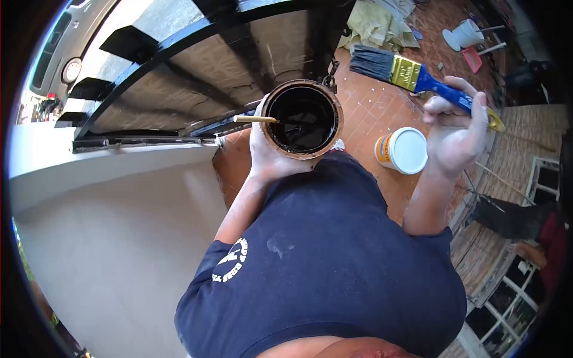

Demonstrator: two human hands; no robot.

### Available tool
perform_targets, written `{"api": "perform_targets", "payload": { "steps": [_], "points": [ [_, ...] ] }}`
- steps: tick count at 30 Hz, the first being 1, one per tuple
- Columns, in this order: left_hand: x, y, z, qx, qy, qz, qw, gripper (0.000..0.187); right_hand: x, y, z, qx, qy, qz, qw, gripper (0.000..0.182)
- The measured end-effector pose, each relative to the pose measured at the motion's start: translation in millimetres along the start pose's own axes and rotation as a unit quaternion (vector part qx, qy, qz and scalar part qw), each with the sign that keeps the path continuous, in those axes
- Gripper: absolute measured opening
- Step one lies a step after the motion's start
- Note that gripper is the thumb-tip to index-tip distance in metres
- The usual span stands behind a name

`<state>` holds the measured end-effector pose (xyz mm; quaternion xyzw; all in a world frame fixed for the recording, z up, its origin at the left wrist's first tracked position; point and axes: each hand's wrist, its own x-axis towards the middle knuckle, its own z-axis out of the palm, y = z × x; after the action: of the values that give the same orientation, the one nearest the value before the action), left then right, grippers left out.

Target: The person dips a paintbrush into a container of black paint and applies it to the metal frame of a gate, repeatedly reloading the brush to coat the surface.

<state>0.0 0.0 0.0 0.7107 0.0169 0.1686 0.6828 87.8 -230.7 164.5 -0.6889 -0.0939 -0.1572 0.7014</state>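
Observation:
A round open can (331,143) with dark liquid inside is held up by my left hand (267,156), which wraps round its side and underside. A thin light stick (253,119) lies over the can's left rim with one end in the can. My right hand (456,134) grips the blue handle of a paintbrush (407,73) to the right of the can. The brush's dark bristles point left, above and apart from the can.
A black metal gate (191,28) stands at the upper left, above a pale wall (119,238). On the tiled floor (364,110) are a white lidded bucket (409,150), a crumpled cloth (382,27), a white container (467,34) and a red tray (472,60). Another person (552,238) is at the far right.

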Motion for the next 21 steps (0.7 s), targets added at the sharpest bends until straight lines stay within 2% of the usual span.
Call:
{"api": "perform_targets", "payload": {
  "steps": [2, 3, 5, 7, 8, 10, 11, 13, 14, 17, 18, 21],
  "points": [
    [-0.4, 12.0, 6.3, 0.077, 0.016, 0.058, 0.995, 0.096, 4.9, -27.2, 6.9, -0.037, -0.025, -0.034, 0.998, 0.043],
    [6.3, 14.9, -50.0, 0.141, 0.006, 0.070, 0.987, 0.096, -13.2, -11.6, 40.4, 0.025, -0.006, -0.022, 0.999, 0.043],
    [4.1, 18.4, -61.1, 0.119, 0.001, 0.102, 0.988, 0.107, -15.9, -22.8, 48.3, 0.033, -0.129, -0.065, 0.989, 0.046],
    [-0.9, 15.0, -66.8, 0.123, 0.011, 0.112, 0.986, 0.108, -18.0, -31.3, 54.2, 0.045, -0.163, -0.064, 0.983, 0.044],
    [-4.4, 13.0, -68.6, 0.123, 0.013, 0.128, 0.984, 0.109, -19.8, -38.0, 60.8, 0.008, -0.211, -0.079, 0.974, 0.043],
    [-10.0, 15.1, -70.6, 0.115, 0.027, 0.124, 0.985, 0.109, -26.8, -43.2, 80.7, -0.036, -0.267, -0.104, 0.957, 0.039],
    [-12.8, 16.1, -70.7, 0.106, 0.033, 0.125, 0.986, 0.110, -22.4, -40.9, 86.1, -0.042, -0.326, -0.123, 0.937, 0.037],
    [-18.2, 14.8, -70.6, 0.094, 0.048, 0.098, 0.990, 0.111, -24.9, -34.1, 99.2, -0.066, -0.367, -0.110, 0.921, 0.034],
    [-18.8, 17.8, -72.4, 0.114, 0.044, 0.104, 0.987, 0.111, -25.8, -37.2, 104.3, -0.103, -0.388, -0.070, 0.913, 0.026],
    [-22.1, 16.5, -75.9, 0.133, 0.041, 0.098, 0.985, 0.111, -22.2, -12.6, 119.1, -0.070, -0.438, -0.092, 0.891, 0.016],
    [-23.6, 16.0, -76.1, 0.132, 0.035, 0.087, 0.987, 0.111, -21.2, -15.1, 120.3, -0.114, -0.475, -0.088, 0.868, 0.014],
    [-28.0, 18.6, -73.7, 0.090, 0.054, 0.068, 0.992, 0.110, -22.0, 1.3, 128.5, -0.119, -0.469, -0.125, 0.866, 0.013]
  ]
}}
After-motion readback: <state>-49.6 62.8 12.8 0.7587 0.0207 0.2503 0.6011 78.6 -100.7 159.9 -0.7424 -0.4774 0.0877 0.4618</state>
